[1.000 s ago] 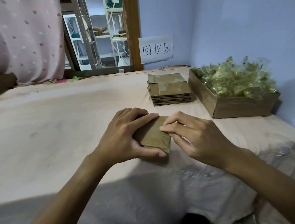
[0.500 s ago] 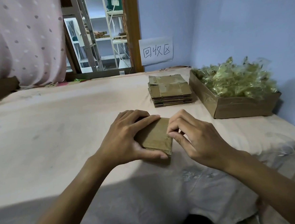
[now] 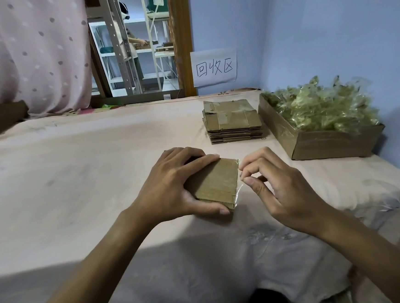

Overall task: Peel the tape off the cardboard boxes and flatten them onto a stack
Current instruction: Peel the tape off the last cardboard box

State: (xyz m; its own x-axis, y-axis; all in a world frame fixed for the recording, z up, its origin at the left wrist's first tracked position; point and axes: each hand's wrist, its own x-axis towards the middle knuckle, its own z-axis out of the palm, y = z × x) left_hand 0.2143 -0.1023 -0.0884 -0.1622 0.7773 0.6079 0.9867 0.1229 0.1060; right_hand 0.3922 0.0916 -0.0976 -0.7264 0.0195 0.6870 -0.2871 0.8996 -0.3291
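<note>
Toward the near middle of the pale pink bed (image 3: 76,173), the left hand (image 3: 173,189) is holding as it did a second ago. Its fingers are curled over the far edge of the small brown cardboard box (image 3: 217,182) and its thumb is clamped along the near edge, pinning the box flat on the sheet.

The change is on the box's right edge. A strip of clear tape (image 3: 238,189) now stands away from the cardboard. The right hand (image 3: 281,188), which was picking at that edge, has drawn off to the right, with thumb and forefinger pinching the tape's end. I'd judge the peel has properly started, and the box is not yet free to be flattened.

Toward the bed's far right corner sits the stack of flattened brown cardboard (image 3: 232,122). Just beside it is an open brown carton (image 3: 332,145) heaped with crumpled clear tape scraps (image 3: 322,106).

The tape is nearly see-through, so I can't tell how far it runs. The box's underside and the part under the left hand's fingers are hidden, and more tape may lie there.
</note>
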